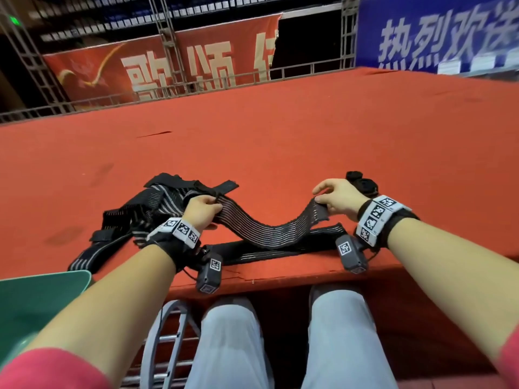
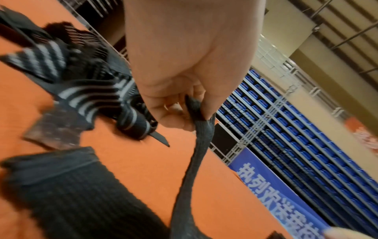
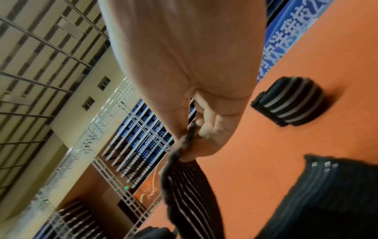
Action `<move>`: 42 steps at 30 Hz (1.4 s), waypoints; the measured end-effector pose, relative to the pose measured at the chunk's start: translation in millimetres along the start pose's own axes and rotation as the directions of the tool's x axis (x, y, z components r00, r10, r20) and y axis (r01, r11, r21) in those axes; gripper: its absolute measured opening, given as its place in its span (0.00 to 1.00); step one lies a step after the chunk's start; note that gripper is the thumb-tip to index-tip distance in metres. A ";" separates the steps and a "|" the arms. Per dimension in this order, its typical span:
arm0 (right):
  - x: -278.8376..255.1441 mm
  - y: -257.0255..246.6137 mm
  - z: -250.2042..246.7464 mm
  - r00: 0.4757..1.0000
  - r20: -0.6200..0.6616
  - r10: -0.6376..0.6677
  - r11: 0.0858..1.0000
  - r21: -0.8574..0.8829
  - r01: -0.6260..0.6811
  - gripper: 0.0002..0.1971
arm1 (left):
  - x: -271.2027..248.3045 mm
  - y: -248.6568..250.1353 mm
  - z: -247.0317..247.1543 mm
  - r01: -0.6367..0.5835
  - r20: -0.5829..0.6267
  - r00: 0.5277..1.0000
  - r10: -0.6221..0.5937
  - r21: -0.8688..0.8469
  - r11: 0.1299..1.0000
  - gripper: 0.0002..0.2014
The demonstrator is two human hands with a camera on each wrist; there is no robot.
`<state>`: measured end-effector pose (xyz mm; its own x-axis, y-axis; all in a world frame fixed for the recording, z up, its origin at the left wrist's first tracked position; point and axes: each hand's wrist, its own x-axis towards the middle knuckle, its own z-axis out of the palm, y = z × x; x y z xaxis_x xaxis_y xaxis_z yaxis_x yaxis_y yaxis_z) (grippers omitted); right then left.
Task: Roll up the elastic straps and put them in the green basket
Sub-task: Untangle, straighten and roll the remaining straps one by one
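A black elastic strap with thin white stripes (image 1: 264, 221) sags between my two hands above the red table. My left hand (image 1: 203, 210) pinches its left part (image 2: 201, 127); my right hand (image 1: 335, 199) pinches its right end (image 3: 189, 140) between thumb and fingers. A tangled heap of more striped straps (image 1: 148, 209) lies left of my left hand. Another strap (image 1: 280, 249) lies flat near the front edge. A rolled-up strap (image 1: 363, 183) sits behind my right hand, also seen as the striped roll (image 3: 290, 101). The green basket (image 1: 36, 301) stands at the lower left, off the table.
The red table (image 1: 280, 136) stretches wide and bare beyond the straps. Its front edge (image 1: 280, 279) runs just above my knees. A grey metal ring frame (image 1: 165, 332) stands below the table by my left leg. Banners and railings line the far side.
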<state>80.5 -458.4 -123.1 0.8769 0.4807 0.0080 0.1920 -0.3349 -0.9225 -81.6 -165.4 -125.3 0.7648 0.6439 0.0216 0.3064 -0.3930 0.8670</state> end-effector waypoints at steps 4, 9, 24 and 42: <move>-5.8 -34.1 18.4 0.997 0.068 -0.025 0.982 0.190 0.012 0.06 | -8.7 39.7 25.9 -0.101 0.077 0.992 0.104 -0.046 0.994 0.06; -7.5 -56.6 36.4 0.976 0.213 -0.046 0.956 0.293 -0.019 0.06 | -17.8 68.2 45.0 -0.258 0.198 0.944 0.262 -0.046 0.965 0.10; -5.1 -73.3 54.8 0.995 0.098 0.006 0.958 0.285 -0.034 0.07 | -21.1 86.1 38.8 -0.343 0.082 0.939 0.333 0.248 0.906 0.12; -12.0 -67.0 79.9 0.985 0.164 0.050 0.912 0.395 -0.112 0.10 | -30.1 71.6 57.6 0.253 0.317 0.943 -0.102 -0.480 0.840 0.07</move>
<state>21.9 -377.0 -92.2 0.8012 0.5897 -0.1018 -0.0973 -0.0395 -0.9945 -50.0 -250.7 -92.5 0.8694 0.4393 -0.2263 0.1788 0.1472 0.9728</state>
